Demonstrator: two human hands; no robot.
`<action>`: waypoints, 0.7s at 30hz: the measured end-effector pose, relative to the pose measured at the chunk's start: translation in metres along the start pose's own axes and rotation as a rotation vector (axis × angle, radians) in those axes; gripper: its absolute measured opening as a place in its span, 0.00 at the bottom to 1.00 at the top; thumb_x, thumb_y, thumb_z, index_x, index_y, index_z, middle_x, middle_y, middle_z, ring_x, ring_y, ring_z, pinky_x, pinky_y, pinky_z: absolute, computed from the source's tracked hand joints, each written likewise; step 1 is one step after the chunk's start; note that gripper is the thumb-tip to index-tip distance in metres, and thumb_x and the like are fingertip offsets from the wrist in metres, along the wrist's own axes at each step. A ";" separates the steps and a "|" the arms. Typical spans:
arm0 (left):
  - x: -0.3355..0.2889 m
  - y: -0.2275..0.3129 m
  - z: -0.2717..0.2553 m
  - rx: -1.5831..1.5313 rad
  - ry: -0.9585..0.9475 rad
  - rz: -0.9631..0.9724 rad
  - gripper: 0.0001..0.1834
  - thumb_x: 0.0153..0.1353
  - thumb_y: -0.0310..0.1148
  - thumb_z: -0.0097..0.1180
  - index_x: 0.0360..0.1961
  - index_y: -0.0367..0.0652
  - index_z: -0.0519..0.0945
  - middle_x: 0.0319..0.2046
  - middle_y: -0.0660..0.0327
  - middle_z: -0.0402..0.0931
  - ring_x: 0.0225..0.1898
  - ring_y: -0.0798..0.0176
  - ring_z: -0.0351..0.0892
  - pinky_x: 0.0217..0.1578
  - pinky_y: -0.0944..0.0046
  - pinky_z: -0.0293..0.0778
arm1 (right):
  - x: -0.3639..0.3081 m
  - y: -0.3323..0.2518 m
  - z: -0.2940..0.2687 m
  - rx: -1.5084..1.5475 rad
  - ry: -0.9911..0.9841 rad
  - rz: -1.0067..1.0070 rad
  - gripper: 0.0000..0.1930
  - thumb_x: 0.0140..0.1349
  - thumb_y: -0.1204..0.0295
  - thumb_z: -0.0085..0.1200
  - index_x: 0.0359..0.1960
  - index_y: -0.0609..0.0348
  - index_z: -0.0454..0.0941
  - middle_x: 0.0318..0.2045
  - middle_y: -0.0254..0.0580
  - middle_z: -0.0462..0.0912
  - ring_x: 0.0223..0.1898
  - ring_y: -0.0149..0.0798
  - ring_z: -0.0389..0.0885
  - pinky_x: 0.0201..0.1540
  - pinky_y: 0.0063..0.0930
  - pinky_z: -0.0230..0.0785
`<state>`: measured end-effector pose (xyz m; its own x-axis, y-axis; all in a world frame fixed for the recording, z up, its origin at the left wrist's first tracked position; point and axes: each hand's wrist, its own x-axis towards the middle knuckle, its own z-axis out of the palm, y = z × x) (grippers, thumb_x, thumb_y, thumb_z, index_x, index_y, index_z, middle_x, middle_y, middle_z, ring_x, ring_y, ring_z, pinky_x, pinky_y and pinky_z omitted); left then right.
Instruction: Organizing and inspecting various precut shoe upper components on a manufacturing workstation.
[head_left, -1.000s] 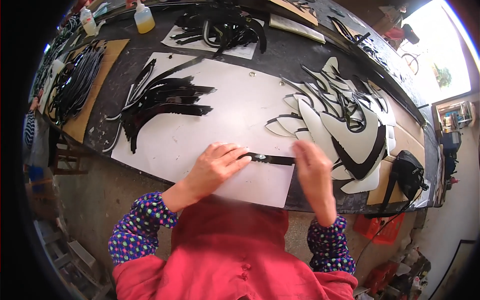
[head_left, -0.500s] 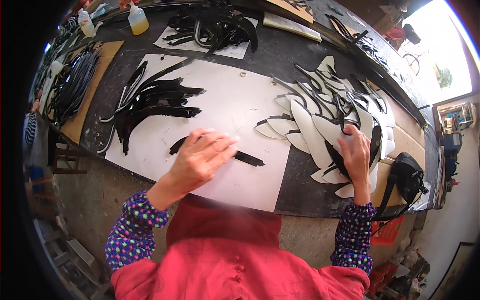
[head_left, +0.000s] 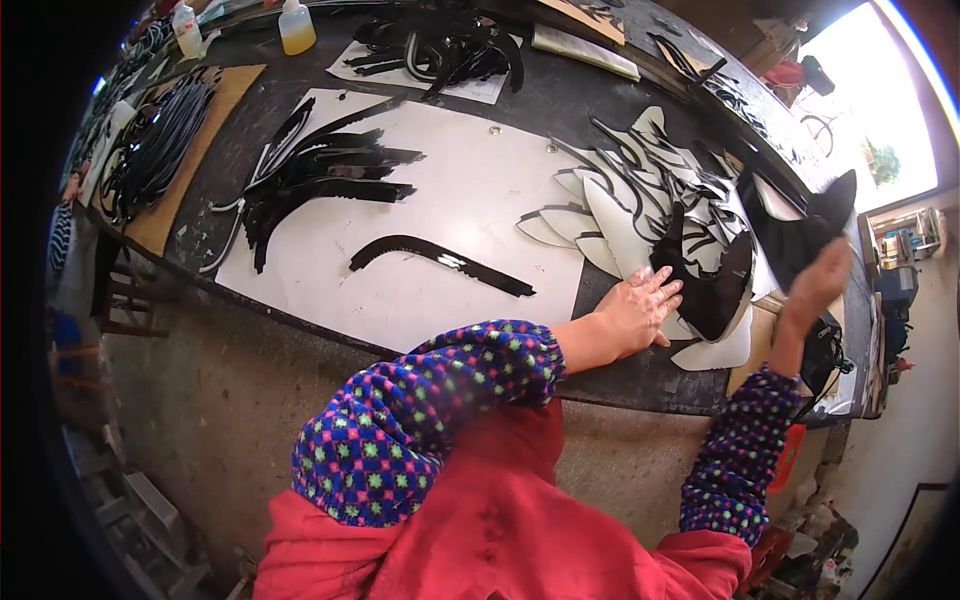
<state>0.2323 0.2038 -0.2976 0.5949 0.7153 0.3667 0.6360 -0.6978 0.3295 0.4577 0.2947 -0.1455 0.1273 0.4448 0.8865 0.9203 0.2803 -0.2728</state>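
As right grip (head_left: pixel 822 278) holds, black piece (head_left: pixel 788 243) beyond

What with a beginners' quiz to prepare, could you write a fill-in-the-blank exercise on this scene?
1. The raised dark piece is in the person's ____ hand.
2. Apart from the bunch of strips, exactly ____ curved black strip lies on the pale sheet.
3. The squat bottle holds ____ liquid.

Missing words: right; one; yellow.

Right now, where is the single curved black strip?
In the head view, the curved black strip lies on the white sheet, below the fanned black pieces and left of the left hand.
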 end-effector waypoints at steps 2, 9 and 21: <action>0.000 -0.010 -0.010 -0.091 -0.087 0.040 0.33 0.64 0.53 0.46 0.63 0.42 0.66 0.66 0.56 0.58 0.70 0.52 0.50 0.66 0.51 0.50 | 0.029 -0.031 -0.033 0.097 0.188 0.048 0.20 0.71 0.63 0.43 0.53 0.70 0.72 0.48 0.51 0.79 0.48 0.39 0.77 0.55 0.27 0.67; -0.091 0.007 -0.102 -2.104 0.049 -0.311 0.46 0.52 0.21 0.65 0.69 0.43 0.53 0.66 0.53 0.56 0.65 0.59 0.60 0.61 0.61 0.62 | -0.081 -0.160 -0.093 0.514 -0.321 0.401 0.16 0.72 0.69 0.41 0.53 0.68 0.72 0.45 0.42 0.78 0.45 0.32 0.76 0.50 0.26 0.70; -0.151 0.003 -0.087 -1.562 0.151 -0.840 0.17 0.55 0.30 0.63 0.43 0.34 0.75 0.36 0.58 0.79 0.38 0.67 0.78 0.38 0.65 0.75 | -0.165 -0.240 -0.013 0.558 -1.189 -0.015 0.16 0.61 0.73 0.56 0.49 0.67 0.72 0.43 0.54 0.78 0.44 0.53 0.77 0.48 0.35 0.69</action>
<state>0.1019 0.0902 -0.2764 0.2839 0.9172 -0.2795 -0.3511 0.3707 0.8598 0.2203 0.1430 -0.2212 -0.5469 0.8312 0.0999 0.6068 0.4758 -0.6367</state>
